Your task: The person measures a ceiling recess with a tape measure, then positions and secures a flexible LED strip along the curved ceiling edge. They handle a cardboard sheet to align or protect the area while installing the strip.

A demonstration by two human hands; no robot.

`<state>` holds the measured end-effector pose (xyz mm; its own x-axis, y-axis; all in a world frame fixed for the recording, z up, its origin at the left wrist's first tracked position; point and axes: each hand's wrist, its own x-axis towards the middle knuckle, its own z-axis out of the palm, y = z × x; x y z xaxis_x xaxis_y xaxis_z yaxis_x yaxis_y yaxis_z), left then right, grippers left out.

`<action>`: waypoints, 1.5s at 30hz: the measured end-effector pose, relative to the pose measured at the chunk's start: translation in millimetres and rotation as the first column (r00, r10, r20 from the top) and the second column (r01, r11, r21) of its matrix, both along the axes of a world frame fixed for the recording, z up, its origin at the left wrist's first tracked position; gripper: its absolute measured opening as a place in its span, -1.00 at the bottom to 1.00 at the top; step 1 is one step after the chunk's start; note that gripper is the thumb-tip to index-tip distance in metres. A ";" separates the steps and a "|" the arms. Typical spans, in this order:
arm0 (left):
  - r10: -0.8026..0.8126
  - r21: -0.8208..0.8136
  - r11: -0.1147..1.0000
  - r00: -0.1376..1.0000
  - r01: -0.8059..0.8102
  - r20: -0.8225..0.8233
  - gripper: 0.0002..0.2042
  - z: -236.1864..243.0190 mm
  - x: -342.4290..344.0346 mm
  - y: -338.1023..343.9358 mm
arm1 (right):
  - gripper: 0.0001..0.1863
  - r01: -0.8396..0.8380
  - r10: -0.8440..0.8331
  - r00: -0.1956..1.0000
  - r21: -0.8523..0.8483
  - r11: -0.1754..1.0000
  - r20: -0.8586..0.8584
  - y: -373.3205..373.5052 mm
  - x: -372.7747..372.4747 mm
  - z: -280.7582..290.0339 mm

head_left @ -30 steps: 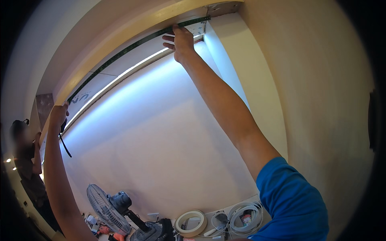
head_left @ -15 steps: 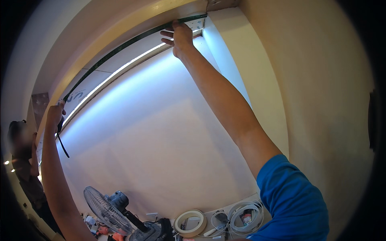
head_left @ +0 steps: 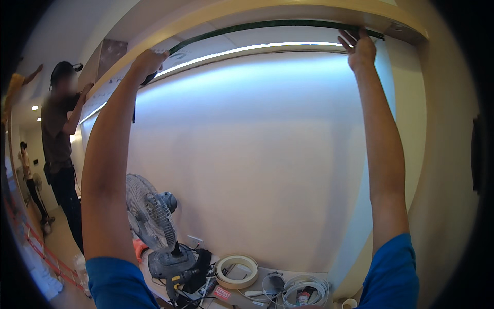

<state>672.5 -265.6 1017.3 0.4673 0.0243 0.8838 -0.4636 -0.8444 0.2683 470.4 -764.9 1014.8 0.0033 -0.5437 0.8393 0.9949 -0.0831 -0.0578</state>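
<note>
Both arms are raised toward a pale soffit edge (head_left: 231,14). A dark green tape measure blade (head_left: 267,23) stretches along its underside, bowed by the lens. My left hand (head_left: 149,61) is closed around the tape measure's dark case, which is mostly hidden by the fingers; a black strap (head_left: 135,109) hangs below it. Close to the blade's far right end, my right hand (head_left: 363,50) holds the blade up with thumb and forefinger, its other fingers spread. Behind the blade runs a glowing light strip (head_left: 267,48) over a pale wall (head_left: 247,149).
Below stand a grey fan (head_left: 154,211), a cordless drill (head_left: 180,280), a roll of edging (head_left: 235,271) and coiled clear tubing (head_left: 306,291). At left a person (head_left: 62,129) reaches up to the same soffit. A red ladder (head_left: 49,252) is at lower left.
My view has swung left, bringing more of the room and the other person into sight. Both hands stay on the tape measure, its blade still stretched between them.
</note>
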 end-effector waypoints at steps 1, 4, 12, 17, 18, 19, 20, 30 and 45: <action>0.026 -0.015 1.000 1.000 -0.026 -0.001 -0.36 4.1 -1.7 2.8 | -0.62 0.009 -0.009 1.000 -0.003 1.000 -0.003 0.5 -2.7 -1.8; 0.047 -0.055 0.997 0.999 -0.047 -0.010 -0.36 4.2 0.8 4.8 | -0.62 0.004 -0.004 1.000 -0.001 1.000 -0.017 5.3 2.1 -2.8; 0.059 -0.076 0.995 0.998 -0.061 -0.028 -0.40 6.0 11.0 3.5 | -0.61 0.140 -0.144 0.988 -0.054 0.989 -0.062 4.7 9.7 -7.8; -0.001 -0.109 0.994 0.999 -0.003 -0.038 -0.41 8.5 16.5 2.1 | -0.60 0.127 -0.132 0.990 -0.089 0.988 -0.054 -21.7 16.9 0.7; 0.012 -0.114 0.993 0.999 -0.016 -0.037 -0.41 9.4 20.0 3.7 | -0.59 0.125 -0.130 0.990 -0.095 0.988 -0.050 -21.2 16.5 0.6; -0.032 -0.116 0.993 0.999 0.030 -0.020 -0.42 9.2 22.3 2.1 | -0.59 0.129 -0.135 0.990 -0.102 0.986 -0.051 -22.7 15.5 0.4; -0.077 -0.117 0.990 0.997 0.076 -0.003 -0.42 9.1 24.7 0.5 | -0.58 0.134 -0.140 0.989 -0.108 0.985 -0.052 -24.3 14.0 0.4; -0.004 -0.023 1.000 1.000 0.004 -0.021 -0.41 15.9 41.2 -2.2 | -0.59 0.141 -0.147 0.988 -0.097 0.985 -0.055 -25.1 12.4 2.3; -0.068 -0.085 0.994 0.997 0.064 -0.040 -0.47 11.1 36.6 -11.0 | -0.58 0.137 -0.143 0.989 -0.112 0.984 -0.039 -33.2 17.2 -1.2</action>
